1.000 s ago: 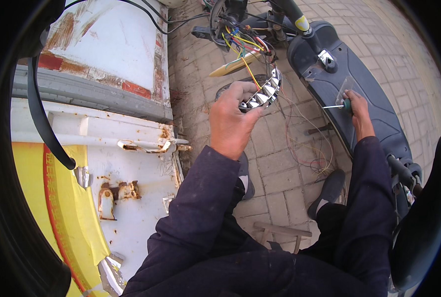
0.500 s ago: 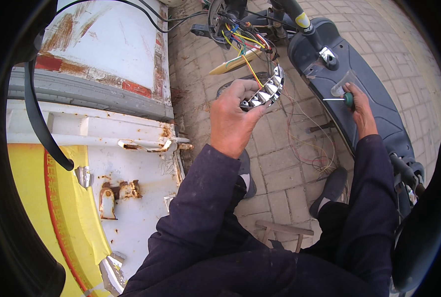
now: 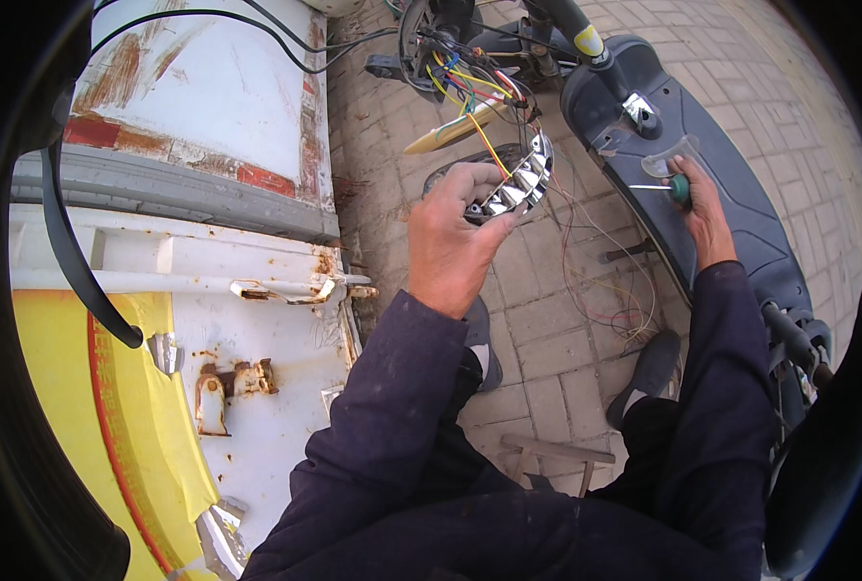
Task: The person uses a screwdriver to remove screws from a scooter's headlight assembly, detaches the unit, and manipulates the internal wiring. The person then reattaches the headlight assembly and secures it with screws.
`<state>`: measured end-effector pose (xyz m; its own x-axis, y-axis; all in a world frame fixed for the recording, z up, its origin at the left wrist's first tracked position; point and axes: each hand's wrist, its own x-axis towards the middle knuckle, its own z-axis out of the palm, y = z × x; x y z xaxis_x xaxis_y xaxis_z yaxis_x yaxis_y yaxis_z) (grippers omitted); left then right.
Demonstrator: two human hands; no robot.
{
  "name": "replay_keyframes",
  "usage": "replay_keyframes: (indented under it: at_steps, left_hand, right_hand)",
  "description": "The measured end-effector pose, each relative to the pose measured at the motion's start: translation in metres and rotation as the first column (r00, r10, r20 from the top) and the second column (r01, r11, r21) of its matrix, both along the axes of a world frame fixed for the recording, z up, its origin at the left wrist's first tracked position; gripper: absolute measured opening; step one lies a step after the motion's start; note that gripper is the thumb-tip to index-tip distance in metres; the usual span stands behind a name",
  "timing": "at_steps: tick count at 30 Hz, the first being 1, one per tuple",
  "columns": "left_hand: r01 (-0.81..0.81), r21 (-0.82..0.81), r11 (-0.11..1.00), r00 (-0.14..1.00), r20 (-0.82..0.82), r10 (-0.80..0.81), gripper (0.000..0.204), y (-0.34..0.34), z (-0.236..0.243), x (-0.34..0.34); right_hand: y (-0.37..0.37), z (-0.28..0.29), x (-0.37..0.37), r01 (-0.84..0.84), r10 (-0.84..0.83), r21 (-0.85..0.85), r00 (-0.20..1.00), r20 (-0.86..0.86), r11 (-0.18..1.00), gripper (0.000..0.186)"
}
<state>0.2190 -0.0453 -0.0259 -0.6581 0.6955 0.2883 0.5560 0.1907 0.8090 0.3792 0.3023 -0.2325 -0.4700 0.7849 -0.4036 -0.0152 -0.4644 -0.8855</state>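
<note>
My left hand (image 3: 460,232) grips a chrome, faceted lamp housing (image 3: 522,184), its fingers on the near-left end. Colored wires (image 3: 475,92) run from the scooter's front to the housing. My right hand (image 3: 699,203) is closed on a green-handled screwdriver (image 3: 680,190), its shaft pointing left, together with a curved clear plastic piece (image 3: 660,161). It is over the dark footboard (image 3: 731,232) of the scooter.
At left stands a rusty white metal body (image 3: 208,116) with yellow sheeting (image 3: 53,387). A yellow-cream panel (image 3: 436,140) lies on the paving (image 3: 547,339) beyond my left hand. Thin loose wires (image 3: 625,315) and a small wooden stool (image 3: 557,445) are near my feet.
My right hand has moved a little upward, and the clear piece in it has tilted flatter. My left hand stays almost in place with the housing.
</note>
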Motion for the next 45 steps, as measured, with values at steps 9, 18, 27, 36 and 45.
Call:
replay_keyframes:
  at_steps: [9, 18, 27, 36, 45]
  left_hand:
    - [-0.003, 0.013, 1.0, 0.978, 0.21, 0.001, 0.034, 0.004, 0.0, 0.0]
    - [0.03, 0.071, 0.997, 0.915, 0.4, -0.056, 0.032, 0.004, 0.008, 0.002]
    - [0.046, 0.095, 0.994, 0.881, 0.465, -0.085, 0.034, 0.004, 0.009, 0.001]
    - [0.055, 0.101, 0.993, 0.867, 0.488, -0.098, 0.036, 0.003, 0.009, 0.0]
    - [0.053, 0.095, 0.994, 0.868, 0.488, -0.093, 0.033, 0.004, 0.01, 0.002]
  right_hand:
    - [0.002, 0.001, -0.002, 0.001, 0.0, -0.026, 1.0, 0.024, 1.0, 0.053]
    - [0.0, 0.003, -0.003, -0.001, 0.001, -0.014, 1.0, 0.031, 1.0, 0.056]
    - [-0.001, 0.005, -0.004, 0.018, -0.018, -0.018, 0.999, 0.037, 1.0, 0.062]
    - [0.0, 0.003, -0.004, 0.02, -0.02, 0.0, 0.999, 0.035, 1.0, 0.062]
    - [-0.001, 0.005, -0.004, 0.047, -0.046, -0.017, 0.998, 0.037, 0.999, 0.056]
